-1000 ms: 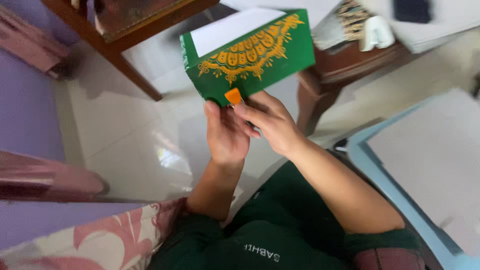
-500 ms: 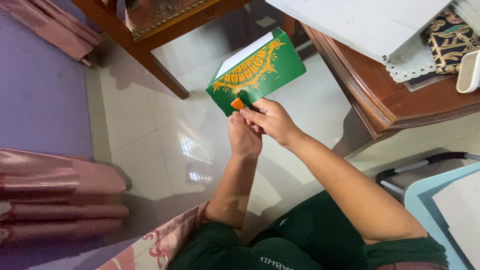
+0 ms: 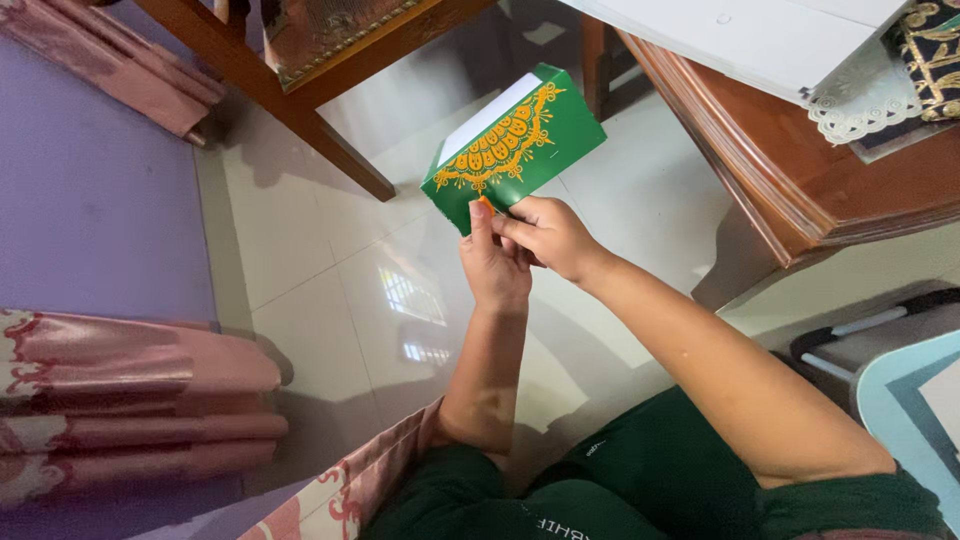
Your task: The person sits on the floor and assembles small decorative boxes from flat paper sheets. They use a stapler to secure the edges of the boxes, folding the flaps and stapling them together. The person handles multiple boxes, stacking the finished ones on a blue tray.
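A: Where's the box (image 3: pixel 515 145)?
B: Upper centre of the frame, above the floor (image 3: pixel 330 270). Left hand (image 3: pixel 495 270) and right hand (image 3: pixel 548 235) pinch its lower edge, fingers closed by the orange tab (image 3: pixel 484 204).
A: Advice?
B: I'd steady the box and press the tab squarely.

Glossy white tile floor (image 3: pixel 330 300) under wooden table (image 3: pixel 800 190) legs

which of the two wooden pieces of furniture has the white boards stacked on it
The wooden table at upper right carries the white boards; the wooden chair at upper left holds a patterned cushion instead.
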